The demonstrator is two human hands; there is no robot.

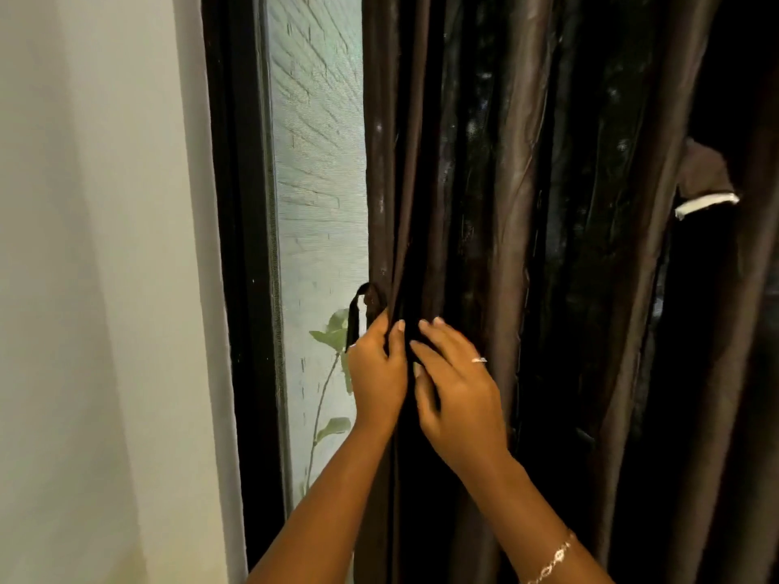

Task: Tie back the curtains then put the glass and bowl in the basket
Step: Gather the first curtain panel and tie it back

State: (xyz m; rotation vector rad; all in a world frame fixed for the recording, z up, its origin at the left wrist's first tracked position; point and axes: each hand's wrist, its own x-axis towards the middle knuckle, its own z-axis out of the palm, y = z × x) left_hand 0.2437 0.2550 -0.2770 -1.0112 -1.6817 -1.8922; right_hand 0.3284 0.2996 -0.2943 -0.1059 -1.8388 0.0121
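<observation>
- Risk 1: the tie-back strap (pixel 355 318) is a thin dark loop hanging at the curtain's left edge; only the left hand (pixel 376 373) is near it; if that grip on the folds loosens, the gathered fabric will likely fan back out and the strap won't reach round the bundle
- Risk 2: the curtain (pixel 484 204) looks slick and heavy, many deep pleats; a partial gather would probably leave folds outside the strap, so the tie would sit loose or slide down
- Risk 3: a second tab with a white edge (pixel 706 191) hangs far right on the fabric, well apart from both hands; if it's the mating end, reaching for it one-handed could mean dropping the bundle; can't tell whether it actually pairs with the left loop
- Left hand state: fingers curled, pinching the curtain's leading edge just below the strap; strap loop touches or nearly touches the fingertips, can't tell which
- Right hand (pixel 457 394) state: fingers extended and spread, laid flat on the folds just beside the left hand; pressing, not gripping anything I can see
- Curtain position: directly under and behind both hands, mostly covering the window (pixel 316 183); only a narrow strip of screen shows at left
- Glass, bowl, basket: not in view; curtain step looks not yet done
</observation>
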